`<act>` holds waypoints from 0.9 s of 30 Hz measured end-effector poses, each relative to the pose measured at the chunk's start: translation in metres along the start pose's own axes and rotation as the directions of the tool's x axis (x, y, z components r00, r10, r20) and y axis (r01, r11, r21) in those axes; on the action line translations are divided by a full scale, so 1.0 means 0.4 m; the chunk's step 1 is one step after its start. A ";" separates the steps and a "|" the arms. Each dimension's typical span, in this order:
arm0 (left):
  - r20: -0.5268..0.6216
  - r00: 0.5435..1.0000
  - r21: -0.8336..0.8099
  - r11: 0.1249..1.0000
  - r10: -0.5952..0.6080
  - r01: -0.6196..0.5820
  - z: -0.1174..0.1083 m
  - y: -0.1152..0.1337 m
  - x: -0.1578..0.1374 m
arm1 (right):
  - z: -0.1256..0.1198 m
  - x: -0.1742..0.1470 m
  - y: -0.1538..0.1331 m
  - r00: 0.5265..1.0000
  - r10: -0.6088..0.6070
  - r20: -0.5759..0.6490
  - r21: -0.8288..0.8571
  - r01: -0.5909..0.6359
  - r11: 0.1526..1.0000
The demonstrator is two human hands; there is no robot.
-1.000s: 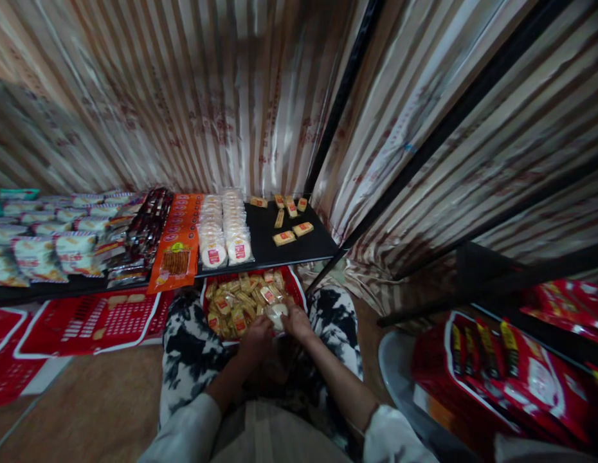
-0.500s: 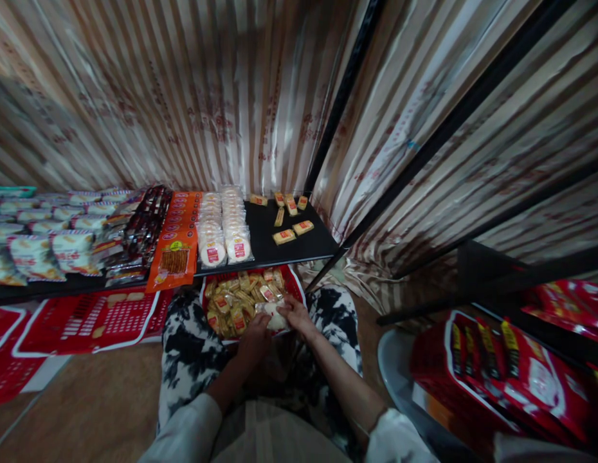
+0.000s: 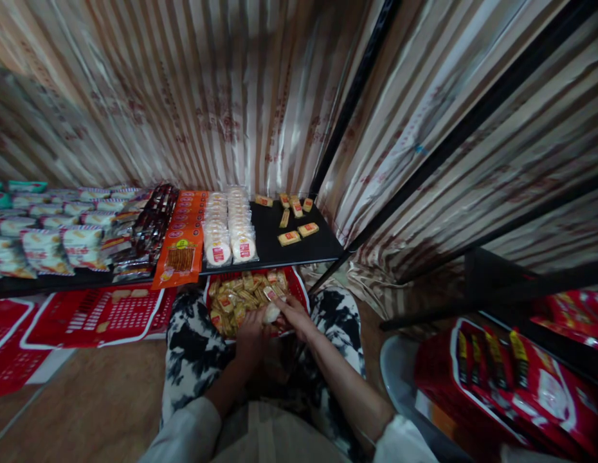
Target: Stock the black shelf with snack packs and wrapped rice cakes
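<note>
Between my thighs stands a red plastic basket (image 3: 303,284) full of small wrapped yellow biscuits (image 3: 238,297). Over its near side both hands meet at a white rice cracker packet (image 3: 271,313). My right hand (image 3: 298,316) is closed on its right side, fingers reaching across the top. My left hand (image 3: 251,329) grips the left edge, its fingers bent close to the biscuits. Most of the packet is covered by the fingers. A biscuit with a red and white label (image 3: 270,293) lies just beyond my right fingertips.
A black shelf (image 3: 270,254) in front bears two rows of rice cracker packets (image 3: 244,247), an orange snack bag (image 3: 181,247), dark packets (image 3: 152,222) and white bags (image 3: 84,247). Loose biscuits (image 3: 289,238) lie at its right end. Black metal poles (image 3: 357,96) slant up at right.
The rice cracker packet is turned and more covered by my fingers. My left hand has shifted left a little, and my right fingers reach further over the packet. The view has swung slightly left.
</note>
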State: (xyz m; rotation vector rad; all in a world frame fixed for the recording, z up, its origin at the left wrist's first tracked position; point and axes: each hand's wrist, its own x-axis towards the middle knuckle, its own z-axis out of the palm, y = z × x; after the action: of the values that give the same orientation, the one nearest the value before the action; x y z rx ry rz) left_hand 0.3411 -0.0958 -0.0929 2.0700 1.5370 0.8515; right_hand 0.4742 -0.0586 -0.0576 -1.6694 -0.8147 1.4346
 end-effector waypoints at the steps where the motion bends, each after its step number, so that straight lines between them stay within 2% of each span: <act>1: -0.014 1.000 -0.002 1.000 -0.001 0.001 -0.007 -0.002 0.003 | 0.005 -0.003 -0.008 1.000 0.025 0.006 0.019 -0.025 1.000; 3: -0.026 1.000 -0.018 1.000 -0.010 0.010 -0.025 -0.005 0.012 | 0.011 -0.005 -0.022 0.999 0.044 0.032 0.066 -0.046 0.997; 6: -0.016 0.997 -0.057 0.995 -0.079 0.078 -0.062 -0.010 0.033 | 0.013 -0.004 -0.031 0.997 -0.016 0.073 0.096 0.009 0.995; 10: 0.120 0.969 -0.141 0.962 -0.216 0.232 -0.109 -0.021 0.062 | 0.013 -0.003 -0.032 0.981 -0.169 0.095 0.013 0.169 0.986; 12: 0.176 0.948 -0.240 0.922 -0.265 0.303 -0.123 -0.028 0.073 | 0.016 -0.006 -0.037 0.972 -0.223 0.081 -0.009 0.224 0.975; 14: 0.213 0.931 -0.404 0.841 -0.295 0.359 -0.131 -0.034 0.082 | 0.021 -0.010 -0.046 0.966 -0.246 0.085 0.008 0.246 0.969; 17: 0.282 0.909 -0.657 0.629 -0.306 0.415 -0.144 -0.037 0.094 | 0.030 -0.014 -0.062 0.960 -0.244 0.134 0.062 0.238 0.969; 20: 0.352 0.888 -0.778 0.435 -0.297 0.454 -0.163 -0.038 0.102 | 0.040 -0.015 -0.071 0.970 -0.195 0.147 0.088 0.184 0.979; 24: 0.341 0.869 -0.827 0.325 -0.359 0.459 -0.182 -0.051 0.102 | 0.055 -0.021 -0.078 0.994 -0.070 0.084 0.234 0.049 0.971; 27: 0.343 0.835 -0.848 0.240 -0.430 0.472 -0.178 -0.061 0.091 | 0.069 -0.029 -0.076 0.998 0.067 0.014 0.409 -0.067 0.910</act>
State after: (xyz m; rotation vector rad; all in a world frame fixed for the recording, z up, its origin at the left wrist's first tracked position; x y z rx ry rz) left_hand 0.2821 -0.0554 -0.0493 0.7177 1.0760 1.0545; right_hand 0.4454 -0.0495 -0.0271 -1.3841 -0.4174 1.5283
